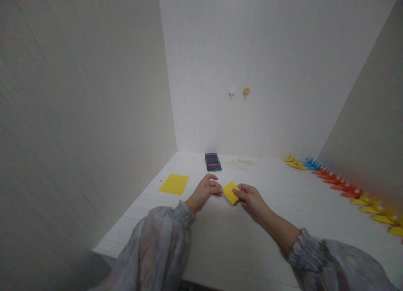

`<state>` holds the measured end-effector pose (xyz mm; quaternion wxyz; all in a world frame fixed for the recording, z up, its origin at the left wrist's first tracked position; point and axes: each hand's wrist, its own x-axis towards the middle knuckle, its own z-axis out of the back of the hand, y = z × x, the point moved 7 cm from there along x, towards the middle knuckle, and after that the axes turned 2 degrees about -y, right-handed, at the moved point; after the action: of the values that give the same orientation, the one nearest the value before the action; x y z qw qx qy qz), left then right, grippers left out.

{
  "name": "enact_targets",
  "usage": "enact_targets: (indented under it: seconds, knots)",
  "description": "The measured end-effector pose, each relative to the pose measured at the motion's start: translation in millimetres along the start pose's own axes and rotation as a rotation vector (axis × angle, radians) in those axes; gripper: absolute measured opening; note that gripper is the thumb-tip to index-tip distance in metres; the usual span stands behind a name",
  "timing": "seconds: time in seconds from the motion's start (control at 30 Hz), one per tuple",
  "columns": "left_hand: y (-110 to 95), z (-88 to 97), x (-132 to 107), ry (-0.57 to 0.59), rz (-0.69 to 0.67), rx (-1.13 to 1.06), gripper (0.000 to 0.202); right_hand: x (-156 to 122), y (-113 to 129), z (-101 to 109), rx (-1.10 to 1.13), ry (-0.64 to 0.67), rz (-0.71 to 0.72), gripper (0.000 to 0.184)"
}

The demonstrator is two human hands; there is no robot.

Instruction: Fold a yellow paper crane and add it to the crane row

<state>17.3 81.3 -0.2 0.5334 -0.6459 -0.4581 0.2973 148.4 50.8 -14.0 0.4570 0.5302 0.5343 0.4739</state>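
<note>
A small folded yellow paper (231, 192) is held just above the white table (239, 240) between both my hands. My left hand (206, 191) pinches its left corner, fingers closed. My right hand (250, 200) pinches its right lower edge, fingers closed too. Both forearms wear loose grey patterned sleeves.
A flat yellow paper sheet (174, 184) lies to the left. A dark phone (213, 163) rests near the back wall. A row of folded paper shapes, yellow (294, 162), blue (311, 164), orange (338, 183) and yellow (379, 211), runs along the right side. Two wall hooks (238, 92) hang above.
</note>
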Motion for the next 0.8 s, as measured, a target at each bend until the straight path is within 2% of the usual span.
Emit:
enact_targets:
  seconds: [0.2, 0.3, 0.5, 0.8]
  knots:
    - [0, 24.9, 3, -0.216, -0.002, -0.031, 0.04, 1, 5, 12, 0.001, -0.084, 0.029, 0.025]
    - [6, 20.9, 5, -0.177, 0.027, 0.01, 0.039, 2, 6, 14, -0.008, -0.096, 0.042, 0.026]
    - [17, -3.0, 3, 0.052, 0.061, 0.167, 0.03, 4, 2, 5, -0.014, -0.033, 0.062, 0.029]
    - [20, 3.8, 9, 0.014, 0.023, 0.194, 0.025, 1, -1, -3, -0.009, 0.039, 0.023, 0.029]
